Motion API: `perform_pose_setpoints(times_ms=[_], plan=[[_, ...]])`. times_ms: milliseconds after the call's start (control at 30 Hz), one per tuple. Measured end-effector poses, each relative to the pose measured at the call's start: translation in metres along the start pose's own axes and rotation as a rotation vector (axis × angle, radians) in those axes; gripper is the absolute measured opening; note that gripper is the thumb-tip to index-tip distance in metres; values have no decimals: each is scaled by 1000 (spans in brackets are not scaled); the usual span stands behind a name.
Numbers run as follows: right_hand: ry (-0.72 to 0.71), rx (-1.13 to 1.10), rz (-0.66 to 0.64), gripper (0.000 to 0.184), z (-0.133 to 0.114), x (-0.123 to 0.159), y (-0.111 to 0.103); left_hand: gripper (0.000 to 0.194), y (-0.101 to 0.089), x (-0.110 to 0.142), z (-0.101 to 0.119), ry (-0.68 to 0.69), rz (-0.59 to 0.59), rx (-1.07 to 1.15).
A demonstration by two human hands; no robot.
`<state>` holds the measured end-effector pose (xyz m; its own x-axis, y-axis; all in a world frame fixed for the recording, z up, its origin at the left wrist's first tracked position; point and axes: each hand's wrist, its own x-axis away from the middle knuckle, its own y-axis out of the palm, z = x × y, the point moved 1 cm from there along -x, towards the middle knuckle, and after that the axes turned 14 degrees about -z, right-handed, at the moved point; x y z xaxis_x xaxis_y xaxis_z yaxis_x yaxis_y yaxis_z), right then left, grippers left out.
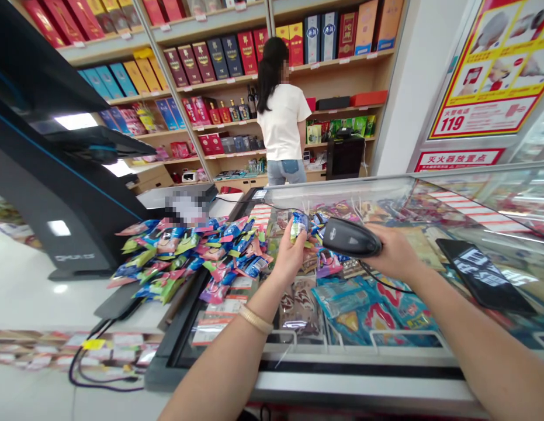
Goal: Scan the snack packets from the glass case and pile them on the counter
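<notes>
My left hand (291,248) is closed around a small blue-and-green snack packet (298,225), raised over the glass-topped freezer. In my right hand (394,252) is a black barcode scanner (351,237), its head turned left towards the packet, with a small gap between the two. A cable hangs from the scanner's grip, which my fingers mostly hide. To the left, a heap of small colourful snack packets (170,254) spreads from the white counter onto the freezer's edge. A few similar packets (328,263) lie on the glass beneath the scanner.
A black phone (484,276) lies on the glass at right. Frozen packs (372,307) show inside the freezer (307,383). A dark checkout terminal (79,193) stands at left. Beyond, a person in a white T-shirt (284,120) faces shelves of boxes (201,61).
</notes>
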<state>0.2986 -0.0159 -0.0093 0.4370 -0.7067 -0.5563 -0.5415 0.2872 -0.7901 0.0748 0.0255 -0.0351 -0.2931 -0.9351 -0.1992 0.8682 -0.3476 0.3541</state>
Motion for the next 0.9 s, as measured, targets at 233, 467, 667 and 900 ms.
perform_pose_setpoints(times_ms=[233, 467, 667, 900], plan=[[9, 0, -27, 13, -1, 0, 3, 82, 3, 2, -3, -34, -11, -90], [31, -12, -52, 18, 1, 2, 7, 84, 3, -1, -5, -2, -8, -137], [35, -1, -56, 18, 0, 1, 6, 90, 3, 0, -7, -11, -24, -145], [61, 8, 40, 23, 10, 5, 3, 53, -12, -4, 7, 67, 146, -435]])
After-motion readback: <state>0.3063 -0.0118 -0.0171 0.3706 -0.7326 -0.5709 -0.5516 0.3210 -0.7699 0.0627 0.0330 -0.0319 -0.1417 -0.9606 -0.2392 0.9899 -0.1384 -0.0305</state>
